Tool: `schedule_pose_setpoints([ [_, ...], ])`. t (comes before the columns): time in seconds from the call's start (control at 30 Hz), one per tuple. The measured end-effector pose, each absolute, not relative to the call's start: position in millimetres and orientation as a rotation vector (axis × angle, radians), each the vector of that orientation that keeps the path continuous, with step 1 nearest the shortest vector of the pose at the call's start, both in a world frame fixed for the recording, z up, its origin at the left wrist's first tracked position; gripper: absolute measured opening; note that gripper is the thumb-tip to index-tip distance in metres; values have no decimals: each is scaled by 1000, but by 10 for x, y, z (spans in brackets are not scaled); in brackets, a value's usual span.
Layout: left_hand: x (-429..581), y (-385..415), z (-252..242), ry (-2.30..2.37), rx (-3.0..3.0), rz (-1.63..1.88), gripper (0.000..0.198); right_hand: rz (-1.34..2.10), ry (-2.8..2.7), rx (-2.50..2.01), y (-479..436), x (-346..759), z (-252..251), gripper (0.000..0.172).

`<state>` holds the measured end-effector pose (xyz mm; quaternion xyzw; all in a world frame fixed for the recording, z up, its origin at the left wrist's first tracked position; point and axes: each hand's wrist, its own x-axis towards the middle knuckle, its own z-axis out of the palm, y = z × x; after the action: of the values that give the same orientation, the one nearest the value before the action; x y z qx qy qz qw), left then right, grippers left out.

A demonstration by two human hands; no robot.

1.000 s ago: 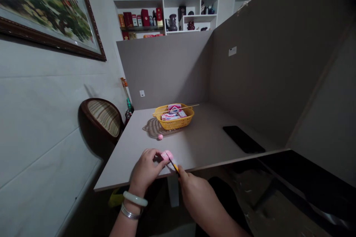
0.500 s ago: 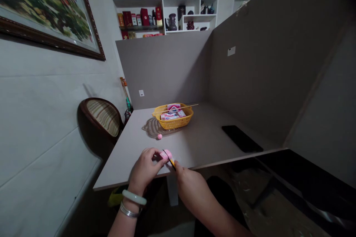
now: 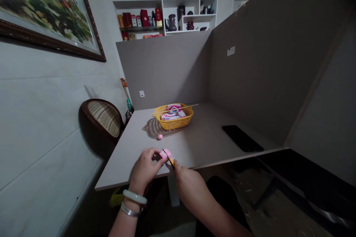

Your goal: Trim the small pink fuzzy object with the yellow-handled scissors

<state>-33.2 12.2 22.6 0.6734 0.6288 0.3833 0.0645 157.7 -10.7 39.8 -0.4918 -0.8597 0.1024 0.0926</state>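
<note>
My left hand point(image 3: 144, 168) is closed on a small pink lump point(image 3: 166, 154) and holds it down near the front edge of the grey table point(image 3: 200, 144). My right hand point(image 3: 187, 183) grips a thin tool with a yellow handle and a dark tip point(image 3: 168, 158), and the tip rests against the pink lump. A smaller pink ball point(image 3: 160, 137) lies on the table farther back, apart from both hands.
A yellow basket point(image 3: 174, 122) with pink packets and a thin wooden stick across its rim stands at mid-table beside a round woven mat point(image 3: 151, 127). A black phone point(image 3: 241, 138) lies at the right. Grey partitions wall the back and right. A brown chair point(image 3: 102, 118) stands left.
My right hand has drawn closer to the pink lump, and the tool's dark tip has shifted up across its top. My left hand has stayed in place.
</note>
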Motion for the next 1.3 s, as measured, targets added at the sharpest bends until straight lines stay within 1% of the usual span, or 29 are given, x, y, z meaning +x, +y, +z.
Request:
schedule_pose_setpoints([
  [0.1, -332, 112, 231, 1917, 2037, 1152, 30, 336, -2563, -1474, -134, 1609, 364, 60],
  [0.27, -304, 98, 259, 1906, 2030, 1151, 32, 322, -2528, -1480, -204, 1694, 314, 54],
  [0.43, -313, 110, 250, 1900, 2035, 1157, 31, 303, -2508, -1432, -82, 1580, 388, 54],
  [0.63, -304, 100, 236, 1932, 2043, 1154, 33, 332, -2547, -1451, -197, 1741, 267, 55],
  [0.77, -304, 101, 241, 1912, 2049, 1140, 31, 311, -2518, -1441, -151, 1689, 326, 53],
  [0.87, -318, 106, 245, 1923, 2040, 1136, 30, 306, -2510, -1441, -74, 1592, 359, 55],
  [0.97, -323, 102, 245, 1936, 2041, 1142, 33, 311, -2521, -1424, -116, 1621, 283, 58],
  [1.07, -314, 95, 244, 1929, 2062, 1158, 33, 329, -2540, -1447, -215, 1723, 210, 57],
  [1.2, -312, 101, 244, 1911, 2069, 1148, 32, 319, -2528, -1437, -182, 1704, 311, 53],
  [1.3, -326, 110, 243, 1901, 2064, 1149, 33, 318, -2517, -1430, -94, 1618, 392, 54],
])
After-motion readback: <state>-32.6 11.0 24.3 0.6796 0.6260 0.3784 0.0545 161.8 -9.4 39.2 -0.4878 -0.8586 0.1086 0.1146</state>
